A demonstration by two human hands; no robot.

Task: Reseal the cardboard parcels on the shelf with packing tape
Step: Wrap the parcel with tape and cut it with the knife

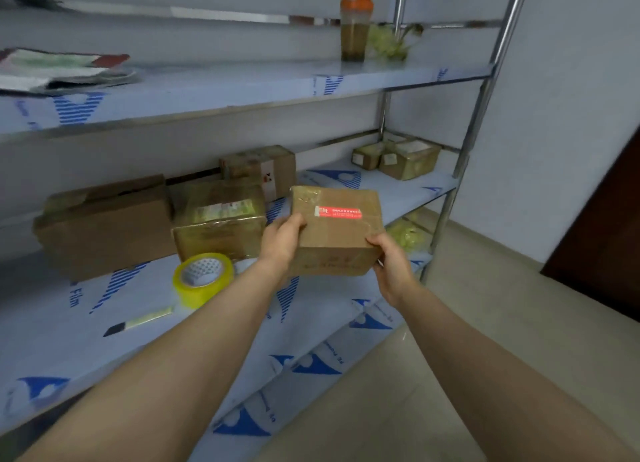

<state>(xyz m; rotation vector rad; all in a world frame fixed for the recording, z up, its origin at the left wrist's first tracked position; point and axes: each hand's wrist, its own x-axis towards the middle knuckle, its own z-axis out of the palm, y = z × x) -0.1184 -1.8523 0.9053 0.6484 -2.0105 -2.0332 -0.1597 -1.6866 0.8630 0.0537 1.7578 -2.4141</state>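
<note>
A small cardboard parcel [337, 231] with a red label on top is held above the middle shelf [86, 330]. My left hand [282, 241] grips its left side and my right hand [393, 265] grips its front right corner. A roll of yellowish packing tape [203, 278] lies on the shelf to the left of my left forearm. A small knife with a black handle [140, 323] lies in front of the roll. Behind the tape stand a taped parcel [218, 224], a large brown box [104, 226] and another box [259, 168] further back.
Two small parcels [398, 160] sit at the far right of the middle shelf. The upper shelf [242, 83] carries an orange-capped bottle [354, 25], some greens and folded bags at the left. A steel upright [481, 97] bounds the rack on the right; tiled floor lies beyond.
</note>
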